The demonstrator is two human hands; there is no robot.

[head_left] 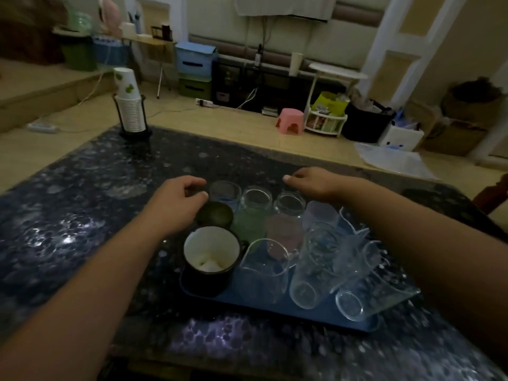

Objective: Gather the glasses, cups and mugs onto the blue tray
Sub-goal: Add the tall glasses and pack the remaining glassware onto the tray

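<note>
Paper cups [128,101]: a stack is standing in a black wire holder [135,130] at the far left corner of the dark speckled table [68,215].
Left hand [176,200]: it is hovering at the tray's far left corner, fingers curled loosely with thumb and forefinger nearly meeting; it is lying just above a dark green cup [215,214], and whether it is gripping that cup cannot be told.
Enamel mug [211,255]: dark outside and white inside, it is standing upright at the near left of the blue tray [316,314].
Back row: a clear glass [226,191], a green-tinted jar [253,213] and a pinkish jar [287,218] are standing upright side by side on the tray.
Front row: a clear pitcher [264,268] is standing beside two clear tumblers [316,265], which are appearing strongly tilted in the wide-angle view.
Right hand [316,182]: it is hovering over the tray's far edge, palm down, fingers loosely extended and holding nothing.
Pink stool [290,121]: it is sitting on the floor beyond the table.
</note>
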